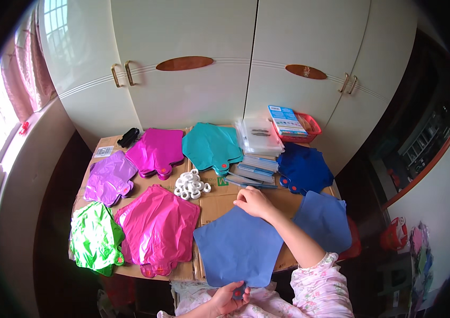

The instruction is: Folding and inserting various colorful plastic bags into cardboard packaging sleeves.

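While the blue sheet [239, 246] lies over the near side of the cardboard-topped bench [211, 206], its narrow tab appears to extend past the near edge, above the person's lap. The main risk, as judged here, is slippage: if the left hand [228, 298] loosens, the overhanging tab could pull free and the sheet could slide or twist. A pull against the far corner could also crease the thin material. The pink stack [158, 228] lies just beside the left corner of the sheet; a sideways drag could catch the stack and shift it. The right forearm crosses between the sheet and a 2nd blue sheet [323, 222]; a low sweep of the sleeve [323, 283] could disturb either. Reaching farther could also knock the grey packets [254, 170] or scatter the white rings [189, 185].

Finger condition, left: clamped on the tab near its red dot, thumb and fingers closed around it. Finger condition, right: the fingers of the right hand [254, 202] are bent and close together at the far corner of the sheet, near the packets. Whether they pinch that corner or merely rest there cannot be told.
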The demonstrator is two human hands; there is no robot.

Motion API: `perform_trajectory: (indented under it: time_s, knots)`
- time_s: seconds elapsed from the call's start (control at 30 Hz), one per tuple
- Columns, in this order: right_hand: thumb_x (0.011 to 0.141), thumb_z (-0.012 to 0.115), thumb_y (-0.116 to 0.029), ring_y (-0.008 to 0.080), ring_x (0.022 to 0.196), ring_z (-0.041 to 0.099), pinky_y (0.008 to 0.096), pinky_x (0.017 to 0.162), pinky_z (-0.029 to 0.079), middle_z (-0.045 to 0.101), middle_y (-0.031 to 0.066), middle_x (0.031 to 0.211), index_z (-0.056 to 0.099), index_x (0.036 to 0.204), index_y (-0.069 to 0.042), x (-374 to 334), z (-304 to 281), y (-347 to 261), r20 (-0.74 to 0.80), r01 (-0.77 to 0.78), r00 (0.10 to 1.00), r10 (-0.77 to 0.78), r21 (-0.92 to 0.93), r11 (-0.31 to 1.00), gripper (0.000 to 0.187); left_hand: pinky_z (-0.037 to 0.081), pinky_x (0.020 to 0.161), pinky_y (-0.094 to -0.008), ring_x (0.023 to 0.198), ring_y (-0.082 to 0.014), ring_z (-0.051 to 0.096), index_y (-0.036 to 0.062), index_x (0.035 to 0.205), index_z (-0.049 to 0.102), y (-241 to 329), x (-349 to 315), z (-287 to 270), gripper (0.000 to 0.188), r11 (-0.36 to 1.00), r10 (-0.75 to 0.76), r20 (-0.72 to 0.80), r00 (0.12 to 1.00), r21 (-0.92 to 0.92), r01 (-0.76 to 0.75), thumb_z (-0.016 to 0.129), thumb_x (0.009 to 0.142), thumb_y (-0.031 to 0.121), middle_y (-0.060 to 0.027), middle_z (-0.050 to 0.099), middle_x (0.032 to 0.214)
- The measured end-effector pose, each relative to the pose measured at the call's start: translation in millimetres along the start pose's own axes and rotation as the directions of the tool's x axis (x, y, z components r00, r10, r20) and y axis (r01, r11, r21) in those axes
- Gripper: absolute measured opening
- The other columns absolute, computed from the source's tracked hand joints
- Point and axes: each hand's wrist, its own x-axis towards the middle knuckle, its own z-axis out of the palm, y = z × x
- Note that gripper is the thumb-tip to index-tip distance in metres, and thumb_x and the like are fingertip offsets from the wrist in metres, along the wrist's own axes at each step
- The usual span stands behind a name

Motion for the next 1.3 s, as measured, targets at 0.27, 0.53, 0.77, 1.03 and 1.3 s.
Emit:
perform_trajectory:
  time_s: [0.27, 0.53, 0.77, 1.03, 1.3]
  knots:
    - [0.082, 0.068, -0.024, 0.0329, 0.102, 0.056, 0.0403, 0.087, 0.046, 0.052, 0.0139, 0.116, 0.054, 0.11, -0.004, -107.6, 27.1, -42.1, -0.079, 0.4, 0.911, -0.404, -0.063, 0.915, 0.037, 0.043, 0.074, -0.0321, 0.07, -0.0187, 0.049, -0.0017, 0.089, 0.05, -0.3, 3.6, 3.1, 0.024, 0.999, 0.012, 0.012, 1.0, 0.048, -0.012, 0.046, 0.095, 0.021, -0.0094, 0.056, 0.081]
    - [0.084, 0.063, -0.039, 0.0313, 0.125, 0.042, 0.0518, 0.104, 0.03, 0.047, 0.013, 0.13, 0.052, 0.123, -0.008, -114.3, 38.3, -27.8, -0.069, 0.352, 0.923, -0.378, -0.24, 0.904, 0.051, 0.046, 0.071, -0.0314, 0.07, -0.0178, 0.051, -0.0011, 0.09, 0.05, -0.6, 0.7, 7.1, 0.022, 1.0, 0.026, 0.054, 0.998, 0.013, -0.026, 0.044, 0.097, 0.018, -0.0095, 0.057, 0.082]
    - [0.085, 0.059, -0.045, 0.0308, 0.129, 0.037, 0.0536, 0.107, 0.026, 0.045, 0.0117, 0.135, 0.051, 0.128, -0.009, -106.9, 34.5, -25.9, -0.052, 0.336, 0.927, -0.37, -0.321, 0.886, 0.057, 0.048, 0.078, -0.0341, 0.079, -0.0212, 0.057, -0.0023, 0.097, 0.053, -1.2, 6.2, -2.1, 0.024, 0.993, 0.065, 0.007, 0.998, 0.098, -0.065, 0.042, 0.098, 0.019, -0.0125, 0.061, 0.09]
    - [0.085, 0.058, -0.045, 0.0321, 0.131, 0.035, 0.0539, 0.108, 0.024, 0.041, 0.0121, 0.14, 0.045, 0.134, -0.01, -108.1, 35.1, -25.1, -0.034, 0.327, 0.933, -0.359, -0.341, 0.881, 0.061, 0.043, 0.098, -0.0422, 0.105, -0.0287, 0.06, -0.0019, 0.116, 0.054, 11.0, -32.1, 27.2, 0.035, 0.931, 0.26, -0.093, 0.961, 0.287, -0.224, 0.054, 0.092, 0.024, -0.0154, 0.062, 0.113]
    - [0.086, 0.058, -0.045, 0.0321, 0.132, 0.036, 0.0537, 0.109, 0.024, 0.042, 0.0121, 0.14, 0.046, 0.134, -0.01, -108.1, 34.8, -26.2, -0.048, 0.344, 0.924, -0.38, -0.334, 0.878, 0.061, 0.052, 0.082, -0.0326, 0.096, -0.0192, 0.063, -0.0044, 0.121, 0.049, 61.7, -50.7, 37.5, 0.033, 0.526, 0.605, 0.118, 0.788, 0.684, -0.506, 0.056, 0.09, 0.007, -0.0109, 0.062, 0.11]
